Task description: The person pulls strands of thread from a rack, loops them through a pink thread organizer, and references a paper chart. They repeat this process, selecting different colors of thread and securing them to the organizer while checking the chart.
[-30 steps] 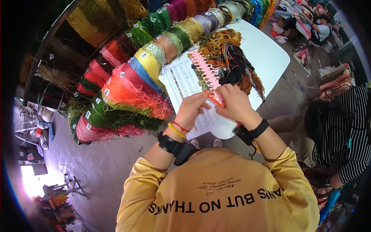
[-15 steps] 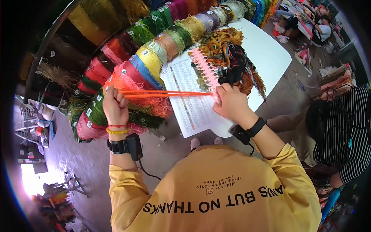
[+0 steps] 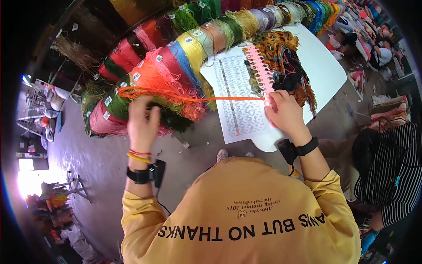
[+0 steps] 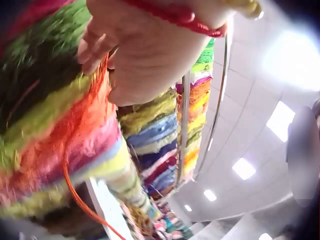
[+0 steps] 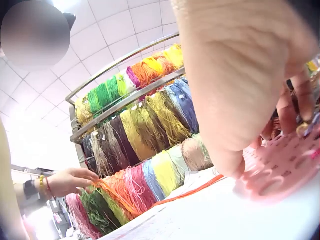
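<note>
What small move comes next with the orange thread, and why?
Probably draw the left hand gently outward, right hand steadying the pink holed card: the orange thread runs between them, curving loosely on the left side.

The strand [image 3: 220, 99] is bright orange, the holed strip [image 3: 259, 69] is baby pink, the shirt [image 3: 259, 211] is mustard yellow with black lettering, and that other top [image 3: 402, 169]? Black-and-white stripes.

White tabletop [image 3: 323, 66]: printed sheet [image 3: 232, 83], pink holed card [image 3: 258, 66] alongside, brown and black thread bundles [image 3: 288, 66].
</note>
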The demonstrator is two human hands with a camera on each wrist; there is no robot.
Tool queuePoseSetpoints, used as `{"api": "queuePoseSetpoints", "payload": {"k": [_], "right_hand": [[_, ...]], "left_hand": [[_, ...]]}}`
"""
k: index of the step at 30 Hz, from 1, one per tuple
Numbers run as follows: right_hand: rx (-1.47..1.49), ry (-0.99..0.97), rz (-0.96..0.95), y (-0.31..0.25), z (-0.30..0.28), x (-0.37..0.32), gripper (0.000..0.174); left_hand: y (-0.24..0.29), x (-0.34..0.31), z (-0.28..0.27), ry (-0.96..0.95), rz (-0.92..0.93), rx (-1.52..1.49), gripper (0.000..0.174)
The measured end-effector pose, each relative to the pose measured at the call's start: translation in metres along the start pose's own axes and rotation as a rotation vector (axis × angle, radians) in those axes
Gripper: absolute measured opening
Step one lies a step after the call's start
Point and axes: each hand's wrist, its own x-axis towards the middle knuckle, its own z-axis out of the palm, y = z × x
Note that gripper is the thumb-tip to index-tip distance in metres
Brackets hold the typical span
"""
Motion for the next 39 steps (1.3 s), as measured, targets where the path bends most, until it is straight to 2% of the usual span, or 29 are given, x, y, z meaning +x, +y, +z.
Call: {"api": "queuePoseSetpoints", "payload": {"k": [2, 4, 6, 9, 12, 15, 20, 26, 39], "right_hand": [[0.092, 0.058, -0.034, -0.001, -0.002, -0.001, 0.035], [0.146, 0.084, -0.055, -0.007, -0.007, 0.0, 0.027], [0.228, 0.074, -0.082, -0.012, -0.007, -0.005, 0.021], [0.318, 0.048, -0.183, -0.016, -0.008, -0.015, 0.012], [0.373, -0.028, -0.214, -0.022, -0.007, -0.029, 0.011], [0.361, -0.099, -0.282, -0.025, -0.004, -0.04, 0.014], [0.228, -0.245, -0.328, -0.038, -0.008, -0.049, 0.022], [0.105, -0.298, -0.311, -0.045, -0.01, -0.049, 0.031], [0.154, -0.328, -0.273, -0.045, -0.011, -0.055, 0.031]], "left_hand": [[0.016, -0.023, 0.025, -0.284, -0.255, -0.234, 0.022], [0.029, -0.037, 0.054, -0.515, -0.366, -0.555, 0.016], [0.038, -0.044, 0.084, -0.752, -0.586, -0.796, 0.017], [0.052, -0.047, 0.115, -0.974, -0.796, -0.955, 0.022], [0.069, -0.05, 0.123, -0.988, -0.909, -1.249, 0.029], [0.07, -0.05, 0.126, -0.981, -0.903, -1.337, 0.034], [0.064, -0.048, 0.135, -0.981, -0.901, -1.35, 0.034], [0.056, -0.048, 0.142, -1.0, -0.9, -1.363, 0.034], [0.055, -0.045, 0.139, -1.033, -0.933, -1.502, 0.037]]}}
